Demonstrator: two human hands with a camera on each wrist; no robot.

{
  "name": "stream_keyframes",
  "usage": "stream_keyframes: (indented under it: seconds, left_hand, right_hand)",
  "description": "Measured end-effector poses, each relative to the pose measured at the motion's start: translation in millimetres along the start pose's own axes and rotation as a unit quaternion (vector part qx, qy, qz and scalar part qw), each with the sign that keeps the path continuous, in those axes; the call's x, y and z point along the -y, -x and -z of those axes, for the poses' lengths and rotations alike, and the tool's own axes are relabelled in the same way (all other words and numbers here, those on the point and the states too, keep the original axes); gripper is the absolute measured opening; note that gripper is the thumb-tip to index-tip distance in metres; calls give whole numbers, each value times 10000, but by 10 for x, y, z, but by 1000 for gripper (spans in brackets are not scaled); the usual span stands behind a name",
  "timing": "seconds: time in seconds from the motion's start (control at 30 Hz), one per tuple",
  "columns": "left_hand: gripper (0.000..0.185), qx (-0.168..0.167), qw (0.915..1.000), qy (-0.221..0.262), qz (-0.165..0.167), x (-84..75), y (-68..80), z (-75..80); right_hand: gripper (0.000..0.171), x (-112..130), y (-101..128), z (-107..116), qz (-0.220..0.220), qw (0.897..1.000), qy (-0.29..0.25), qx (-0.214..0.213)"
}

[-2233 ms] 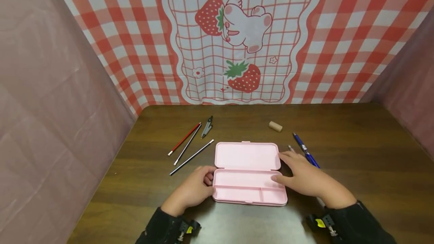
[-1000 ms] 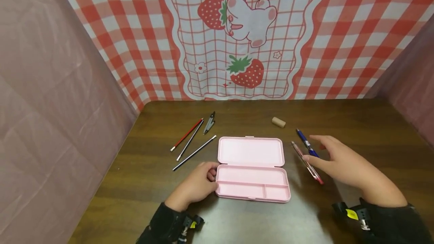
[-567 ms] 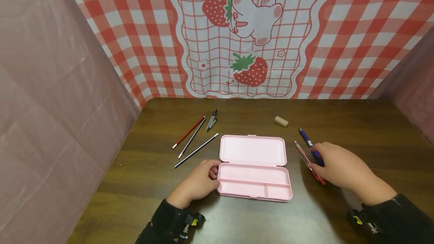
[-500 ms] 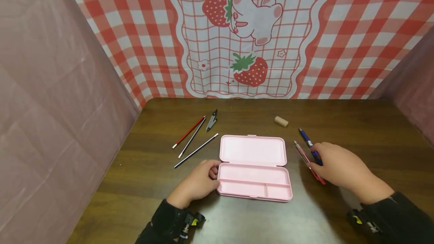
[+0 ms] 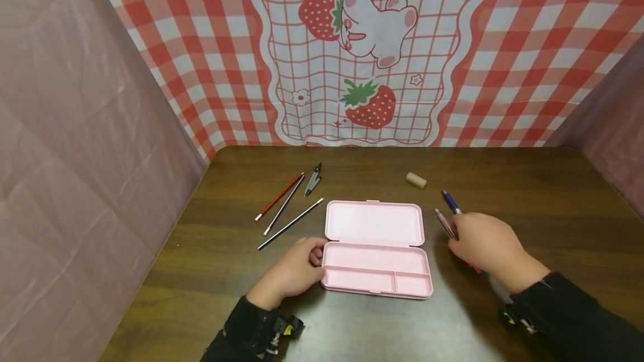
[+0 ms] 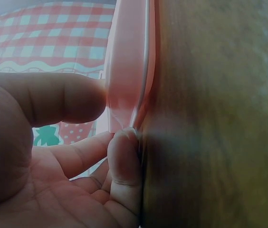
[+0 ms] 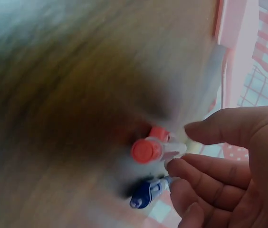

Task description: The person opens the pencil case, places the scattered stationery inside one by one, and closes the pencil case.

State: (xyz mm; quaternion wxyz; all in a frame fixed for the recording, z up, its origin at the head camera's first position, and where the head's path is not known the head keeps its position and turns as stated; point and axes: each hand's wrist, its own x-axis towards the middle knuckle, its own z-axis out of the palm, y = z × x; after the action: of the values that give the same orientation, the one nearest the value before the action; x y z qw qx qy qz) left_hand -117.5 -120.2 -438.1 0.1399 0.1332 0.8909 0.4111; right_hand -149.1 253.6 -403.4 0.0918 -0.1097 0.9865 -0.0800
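Note:
A pink pencil case [image 5: 374,258] lies with its lid folded back, its divided tray facing up. My left hand [image 5: 292,272] holds the tray's left end, the thumb [image 6: 72,99] at the rim and curled fingers against the side. To the right of the case, my right hand [image 5: 485,242] is over two pens. Its thumb and index finger are on either side of a clear-barrelled red pen [image 7: 146,150], pinching it. A blue pen [image 5: 451,201] lies close beside, touching the fingertips in the right wrist view; its rear part is hidden under the hand in the head view.
Left of the case lie a red pencil [image 5: 279,197], two dark striped pencils [image 5: 290,224] and a grey compass [image 5: 313,180]. A small tan cylinder [image 5: 416,180] is behind the case. A checked strawberry cloth [image 5: 372,60] hangs at the table's back edge.
My right hand has left the case's right side, moved right to the pens, then closed in on the red one. The left hand keeps its hold on the case.

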Motion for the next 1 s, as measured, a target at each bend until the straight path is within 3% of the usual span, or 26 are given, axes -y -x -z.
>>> stream_keyframes:
  seconds: [0.57,1.0]
  left_hand:
    - [43,67,9999,-10,110,-7,-4,12]
    - [42,34,9999,-91,94,2,-10,-8]
  right_hand:
    - [12,72,-53,-21,-254,9992,-95,280]
    - [19,125,-5,76,-212,9997,-56,58]
